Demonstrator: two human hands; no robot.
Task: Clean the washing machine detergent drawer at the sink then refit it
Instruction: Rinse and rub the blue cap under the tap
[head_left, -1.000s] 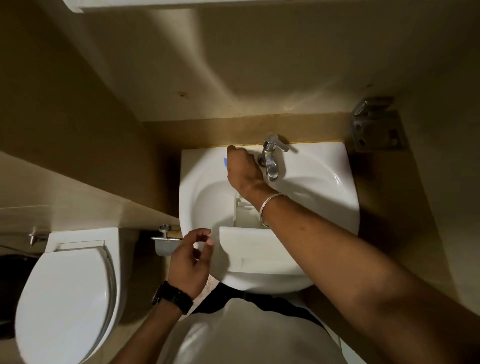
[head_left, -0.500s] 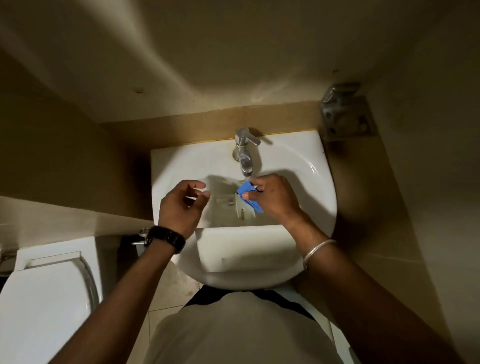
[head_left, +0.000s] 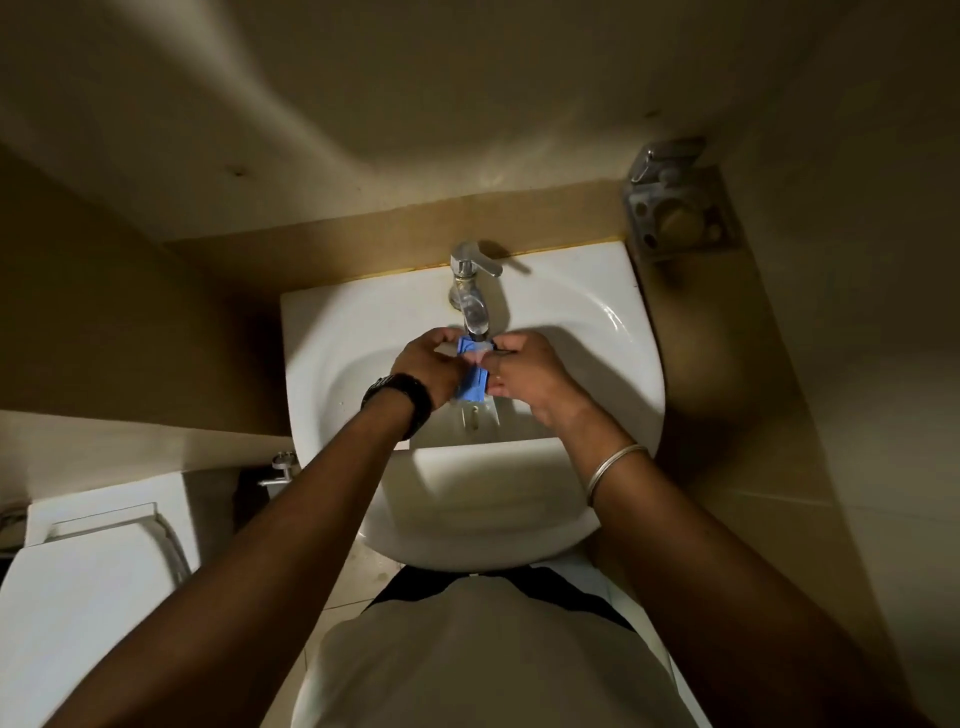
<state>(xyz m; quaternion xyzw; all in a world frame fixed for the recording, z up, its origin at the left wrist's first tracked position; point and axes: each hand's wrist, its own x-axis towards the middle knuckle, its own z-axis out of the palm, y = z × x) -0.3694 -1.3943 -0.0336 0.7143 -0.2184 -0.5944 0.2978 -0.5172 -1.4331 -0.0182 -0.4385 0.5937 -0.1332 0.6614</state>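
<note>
Item: blue plastic insert (head_left: 471, 378), a small part of the detergent drawer. Location: over the middle of the white washbasin (head_left: 332, 332), directly below the spout of the chrome tap (head_left: 470, 291). Whether water is running cannot be told.

Left hand (head_left: 428, 366): fingers curled round the insert's left side, gripping it. A dark wristwatch (head_left: 400, 397) sits on the wrist.

Right hand (head_left: 530, 374): fingers bent inward, fingertips pinching the insert's right edge. A thin metal bangle (head_left: 615, 467) lies on the forearm.

White detergent drawer (head_left: 483, 467): lies in the near half of the basin, its broad front panel resting across the basin's front rim, its compartments running back toward the drain beneath both hands. The insert is held just above its rear part; whether the two touch cannot be told.

Tap: mounted at the centre of the basin's back edge, lever turned toward the right.

Metal wall fitting (head_left: 675, 200): fixed beside the basin's back right corner.

Toilet (head_left: 88, 587): white, lid down, left of the basin and below it. A small chrome valve (head_left: 280, 470) stands between the toilet and the basin's left edge.

Person: light shirt (head_left: 483, 654), standing against the basin's front edge.
</note>
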